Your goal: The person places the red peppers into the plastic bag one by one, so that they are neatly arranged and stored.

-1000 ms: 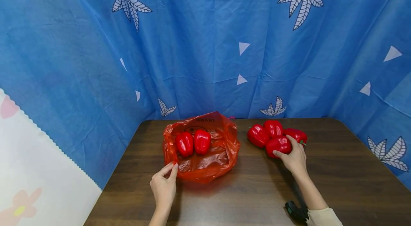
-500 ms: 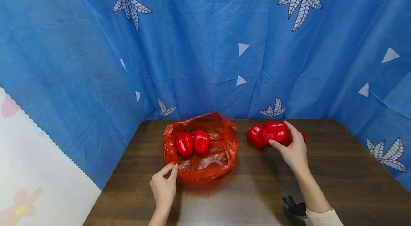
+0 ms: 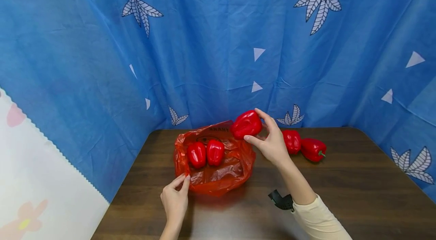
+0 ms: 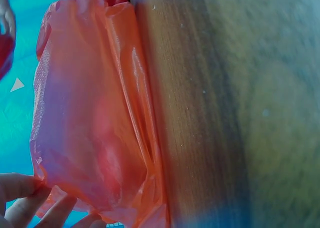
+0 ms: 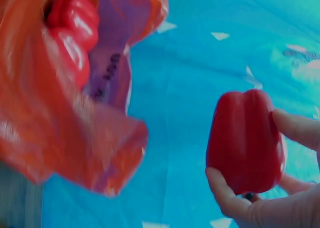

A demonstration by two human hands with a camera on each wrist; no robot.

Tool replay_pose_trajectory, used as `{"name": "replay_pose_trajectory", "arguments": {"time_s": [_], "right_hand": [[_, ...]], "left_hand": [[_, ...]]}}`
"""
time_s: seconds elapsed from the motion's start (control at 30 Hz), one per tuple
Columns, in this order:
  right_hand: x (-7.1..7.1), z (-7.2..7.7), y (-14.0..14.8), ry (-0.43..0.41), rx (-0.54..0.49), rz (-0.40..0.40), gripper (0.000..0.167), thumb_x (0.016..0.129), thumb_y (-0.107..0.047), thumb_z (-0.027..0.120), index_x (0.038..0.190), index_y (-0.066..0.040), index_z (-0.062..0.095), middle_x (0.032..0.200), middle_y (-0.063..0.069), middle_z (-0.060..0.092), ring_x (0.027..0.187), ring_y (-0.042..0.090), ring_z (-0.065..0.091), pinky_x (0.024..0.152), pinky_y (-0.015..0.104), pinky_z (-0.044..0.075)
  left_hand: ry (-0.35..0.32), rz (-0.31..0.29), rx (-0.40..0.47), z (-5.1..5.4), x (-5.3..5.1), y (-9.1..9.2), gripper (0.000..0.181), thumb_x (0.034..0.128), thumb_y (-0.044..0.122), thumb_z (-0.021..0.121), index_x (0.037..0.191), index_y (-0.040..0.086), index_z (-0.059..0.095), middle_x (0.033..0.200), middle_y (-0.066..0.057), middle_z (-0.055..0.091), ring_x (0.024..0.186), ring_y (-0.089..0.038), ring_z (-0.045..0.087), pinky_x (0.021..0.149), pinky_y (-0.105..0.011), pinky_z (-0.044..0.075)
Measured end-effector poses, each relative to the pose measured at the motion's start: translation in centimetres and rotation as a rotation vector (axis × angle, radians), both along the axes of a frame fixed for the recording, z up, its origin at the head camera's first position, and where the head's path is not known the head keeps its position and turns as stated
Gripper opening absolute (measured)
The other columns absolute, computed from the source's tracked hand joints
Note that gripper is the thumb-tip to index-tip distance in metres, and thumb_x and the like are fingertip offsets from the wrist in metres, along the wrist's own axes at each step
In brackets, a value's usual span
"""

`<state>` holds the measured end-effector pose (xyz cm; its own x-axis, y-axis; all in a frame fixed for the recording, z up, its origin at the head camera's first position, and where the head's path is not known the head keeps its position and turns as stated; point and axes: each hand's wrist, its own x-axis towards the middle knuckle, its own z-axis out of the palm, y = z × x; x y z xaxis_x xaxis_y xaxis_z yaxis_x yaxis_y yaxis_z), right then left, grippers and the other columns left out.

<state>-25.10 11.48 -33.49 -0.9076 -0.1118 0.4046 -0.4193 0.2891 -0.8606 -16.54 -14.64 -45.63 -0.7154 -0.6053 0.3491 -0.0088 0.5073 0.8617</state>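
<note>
An open red plastic bag (image 3: pixel 218 187) stands on the table with two red bell peppers (image 3: pixel 196 155) inside, side by side. My left hand (image 3: pixel 175 198) pinches its near left rim; the left wrist view shows the fingers (image 4: pixel 55 208) at the film's edge. Raised above the bag's back right rim, a red pepper (image 3: pixel 246 124) is held between the thumb and fingers of my right hand (image 3: pixel 272 143). That held pepper (image 5: pixel 246 140) hangs beside the bag (image 5: pixel 75 133) in the right wrist view, with my right hand (image 5: pixel 280 188) round its lower part and side.
More red peppers (image 3: pixel 313 150) lie at the back right of the wooden table (image 3: pixel 340 194), partly behind my right hand and forearm. A black device (image 3: pixel 282 200) is by the right forearm. A blue patterned curtain (image 3: pixel 211 43) hangs behind the table.
My right hand has lifted one pepper from the group at the right and carried it left to the bag. My left hand stays at the rim.
</note>
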Motion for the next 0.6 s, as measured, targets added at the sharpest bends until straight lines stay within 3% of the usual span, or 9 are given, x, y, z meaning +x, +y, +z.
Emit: {"name": "replay_pose_trajectory", "arguments": {"time_s": [0.2, 0.4, 0.6], "right_hand": [[-1.6, -1.0, -3.2, 0.036, 0.114, 0.116, 0.081, 0.077, -0.008, 0.081, 0.147, -0.022, 0.042, 0.143, 0.012, 0.046, 0.121, 0.034, 0.054, 0.085, 0.045, 0.058], [-2.9, -3.1, -4.6, 0.059, 0.303, 0.111, 0.082, 0.074, -0.007, 0.082, 0.146, -0.015, 0.044, 0.144, 0.013, 0.047, 0.129, 0.035, 0.049, 0.090, 0.049, 0.055], [-3.9, -4.8, -4.7, 0.029, 0.401, 0.089, 0.082, 0.072, -0.006, 0.083, 0.145, -0.013, 0.046, 0.144, 0.016, 0.047, 0.130, 0.039, 0.047, 0.092, 0.055, 0.053]], "left_hand": [[0.001, -0.002, 0.009, -0.1, 0.0, 0.0, 0.014, 0.0824, 0.012, 0.077, 0.093, 0.003, 0.079, 0.099, -0.010, 0.076, 0.099, -0.034, 0.071, 0.091, -0.052, 0.047], [0.007, 0.006, 0.003, -0.2, -0.1, 0.0, 0.013, 0.0818, 0.012, 0.078, 0.092, 0.003, 0.079, 0.098, -0.009, 0.076, 0.099, -0.033, 0.071, 0.091, -0.051, 0.048], [0.025, 0.010, -0.015, -0.2, -0.2, -0.1, 0.013, 0.0817, 0.013, 0.078, 0.091, 0.004, 0.080, 0.097, -0.009, 0.077, 0.098, -0.033, 0.071, 0.090, -0.051, 0.048]]}}
